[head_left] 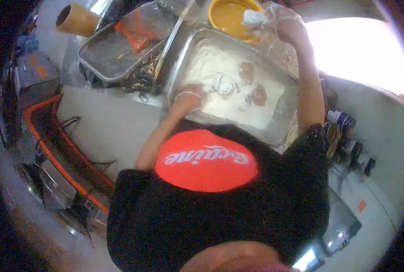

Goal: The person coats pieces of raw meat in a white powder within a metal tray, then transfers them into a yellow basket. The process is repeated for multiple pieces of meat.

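Observation:
A metal tray point(234, 117) of white powder, which looks like flour, lies before me. My left hand point(190, 97) is at the tray's left side, its fingers low in the powder and too blurred to read. Two reddish-brown pieces point(246, 72), perhaps meat, rest in the powder, with a powder-covered lump point(225, 86) left of them. Beyond the tray's far right side, my right hand point(283, 20), coated white, holds a white-coated piece point(254, 17) over the rim of a yellow plastic basket point(227, 20). What that piece is cannot be told.
An oval-cornered metal tray point(103, 57) with an orange-red plastic bag point(137, 32) stands at the far left, dark scraps beside it. Farther left is a tan cylindrical container point(77, 20). An orange-edged rack or trough point(69, 156) stands at left; cans and jars point(341, 122) are at right.

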The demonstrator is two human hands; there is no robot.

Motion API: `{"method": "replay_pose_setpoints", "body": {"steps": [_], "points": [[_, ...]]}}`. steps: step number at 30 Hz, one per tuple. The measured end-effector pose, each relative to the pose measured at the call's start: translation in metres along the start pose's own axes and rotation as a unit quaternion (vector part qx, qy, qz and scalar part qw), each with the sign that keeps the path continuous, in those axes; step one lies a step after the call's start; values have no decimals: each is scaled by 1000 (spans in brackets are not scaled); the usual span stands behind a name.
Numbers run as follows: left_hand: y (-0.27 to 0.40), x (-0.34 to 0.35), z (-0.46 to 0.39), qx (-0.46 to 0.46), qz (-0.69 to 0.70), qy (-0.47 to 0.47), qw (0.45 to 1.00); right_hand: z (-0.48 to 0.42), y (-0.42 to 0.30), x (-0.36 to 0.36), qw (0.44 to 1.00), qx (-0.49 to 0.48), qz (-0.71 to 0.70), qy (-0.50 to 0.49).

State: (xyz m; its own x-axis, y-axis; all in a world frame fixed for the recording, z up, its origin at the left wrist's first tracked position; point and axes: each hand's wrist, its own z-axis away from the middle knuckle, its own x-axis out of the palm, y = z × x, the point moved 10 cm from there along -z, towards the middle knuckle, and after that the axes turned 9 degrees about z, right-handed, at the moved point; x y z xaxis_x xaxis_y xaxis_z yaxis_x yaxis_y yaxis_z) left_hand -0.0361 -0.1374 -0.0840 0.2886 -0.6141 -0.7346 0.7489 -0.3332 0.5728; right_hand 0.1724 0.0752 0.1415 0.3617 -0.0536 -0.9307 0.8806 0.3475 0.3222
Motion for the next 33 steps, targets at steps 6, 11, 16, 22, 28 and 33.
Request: {"method": "replay_pose_setpoints", "body": {"steps": [6, 11, 16, 22, 28, 33], "points": [[-9, -13, 2, -51, 71, 10, 996, -51, -16, 5, 993, 83, -78, -18], [-18, -24, 1, -141, 88, 5, 986, -96, -34, 57, 999, -34, -21, 35], [-35, -11, -6, -132, 69, 43, 988, -113, -33, 72, 986, 0, -165, -3], [-15, -31, -4, -129, 91, -2, 988, -140, -35, 130, 989, 18, -129, 72], [-24, 6, -7, -37, 71, 17, 997, -153, -59, 129, 993, 32, -108, 22], [-38, -11, -2, -114, 96, 103, 983, -134, -62, 94, 990, 49, -109, -67]]}}
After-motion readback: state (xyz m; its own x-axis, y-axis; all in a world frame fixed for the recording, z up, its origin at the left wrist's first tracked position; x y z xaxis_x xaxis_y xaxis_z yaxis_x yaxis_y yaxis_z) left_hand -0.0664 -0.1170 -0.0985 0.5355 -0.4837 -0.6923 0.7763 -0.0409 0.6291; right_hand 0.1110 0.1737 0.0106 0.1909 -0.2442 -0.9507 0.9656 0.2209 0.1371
